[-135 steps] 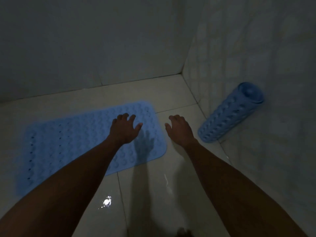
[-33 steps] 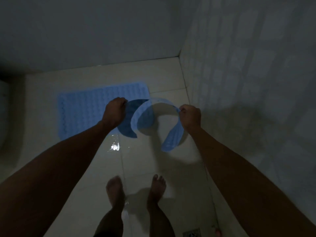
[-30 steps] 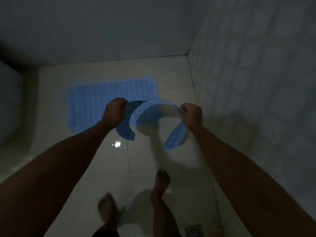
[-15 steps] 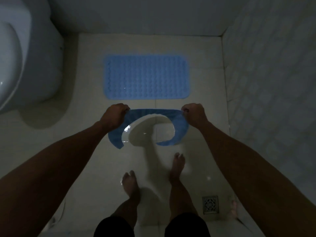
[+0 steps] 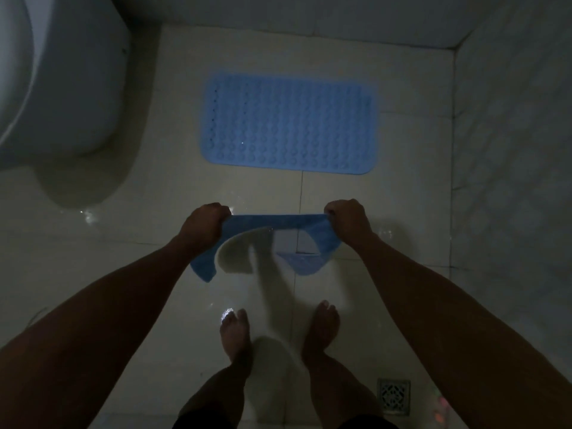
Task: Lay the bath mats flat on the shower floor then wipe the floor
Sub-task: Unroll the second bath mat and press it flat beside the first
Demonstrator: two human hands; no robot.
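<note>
One blue bubbled bath mat (image 5: 289, 123) lies flat on the pale tiled floor (image 5: 411, 187) near the far wall. A second blue bath mat (image 5: 278, 222) hangs in the air in front of me, stretched by its top edge, with both lower ends curling inward. My left hand (image 5: 204, 222) grips its left top corner. My right hand (image 5: 346, 218) grips its right top corner. The held mat is closer to me than the flat one, above the wet tiles.
A white toilet (image 5: 55, 88) stands at the left. A tiled wall (image 5: 513, 150) runs along the right. A square floor drain (image 5: 393, 394) sits at the lower right. My bare feet (image 5: 235, 332) stand on the wet, shiny floor below the held mat.
The second mat, earlier rolled against the right wall, is now in both hands and pulled wider and straighter. I have stepped back, so the toilet and drain came into view.
</note>
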